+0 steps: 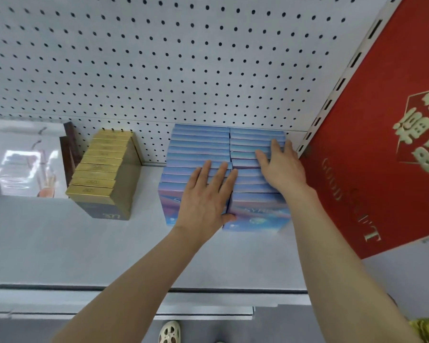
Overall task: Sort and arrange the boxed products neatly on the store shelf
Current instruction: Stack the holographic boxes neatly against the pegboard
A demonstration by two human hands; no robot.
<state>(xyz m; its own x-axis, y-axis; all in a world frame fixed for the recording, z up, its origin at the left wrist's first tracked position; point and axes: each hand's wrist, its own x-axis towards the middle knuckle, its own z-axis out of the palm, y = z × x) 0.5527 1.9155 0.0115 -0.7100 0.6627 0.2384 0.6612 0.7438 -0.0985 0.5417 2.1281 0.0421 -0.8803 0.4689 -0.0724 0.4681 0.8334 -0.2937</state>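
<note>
Two rows of blue-purple boxes stand side by side on the white shelf [60, 243], reaching back to the pegboard wall. My left hand [206, 196] lies flat with straight fingers on top of the left row [198, 142], near its front. My right hand [280, 164] lies flat on the right row [256, 134], farther back, fingers spread over the box tops. A row of gold boxes [102, 169] stands to the left, apart from the blue ones.
White glossy boxes [27, 164] with a dark brown box behind them stand at the far left. A large red gift box [372, 144] with gold lettering stands at the right, beyond the shelf's slotted upright. The pegboard back wall [159, 58] rises behind.
</note>
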